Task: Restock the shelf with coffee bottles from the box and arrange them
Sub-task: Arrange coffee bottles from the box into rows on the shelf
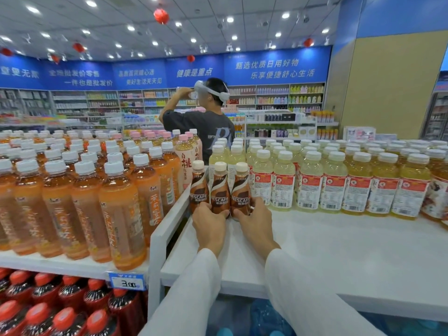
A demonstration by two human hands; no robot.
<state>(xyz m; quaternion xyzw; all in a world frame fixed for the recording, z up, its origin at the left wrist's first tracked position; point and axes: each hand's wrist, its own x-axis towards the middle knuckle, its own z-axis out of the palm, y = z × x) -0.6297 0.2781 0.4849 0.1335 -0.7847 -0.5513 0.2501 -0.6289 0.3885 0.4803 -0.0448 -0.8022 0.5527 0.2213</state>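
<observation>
On shelf (339,251), left hand (209,226), right hand (258,223) grip bottles (220,190).

You wear loose, plain white long sleeves with soft folds in the cloth. Your left sleeve (189,294) and right sleeve (303,292) end at the wrists, leaving your left hand (209,225) and right hand (257,221) bare.

Glossy plastic coffee bottles (220,190) on a smooth white shelf (339,251).

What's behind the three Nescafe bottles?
Just behind the Nescafe bottles stand pale yellow bottles with white caps; their tops show, their lower halves are covered. The left hand and right hand grip the coffee bases, hiding them.
</observation>
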